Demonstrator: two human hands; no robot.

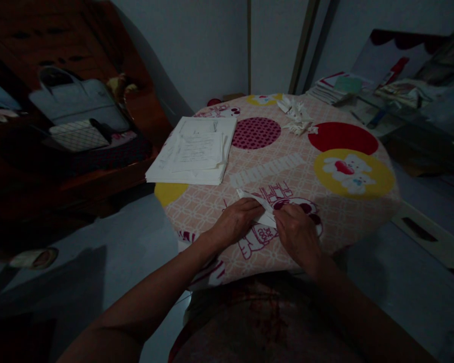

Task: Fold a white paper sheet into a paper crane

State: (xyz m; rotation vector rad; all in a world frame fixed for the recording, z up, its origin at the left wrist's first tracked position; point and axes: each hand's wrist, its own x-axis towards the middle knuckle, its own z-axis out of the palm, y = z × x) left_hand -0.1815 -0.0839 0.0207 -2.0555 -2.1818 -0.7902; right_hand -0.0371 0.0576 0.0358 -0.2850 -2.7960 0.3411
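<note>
A small folded white paper [267,219] is between my hands on the near side of the round cloth-covered table. My left hand [239,219] lies over its left part, fingers together and pressed on it. At its right edge, my right hand [297,233] grips the paper between thumb and fingers. Just beyond the hands lies a pale strip with crosswise marks [268,169]. A stack of white paper sheets [202,174], with smaller written sheets [200,150] on top, sits at the table's left. Folded or crumpled white paper pieces [295,115] lie in a heap at the far side.
The patterned tablecloth [340,222] covers the table. At left, a wooden chair [136,108] holds a light handbag [87,103] and a smaller checked pouch [77,135]. To the right, a glass-topped side table [386,108] carries papers and a red bottle [395,69].
</note>
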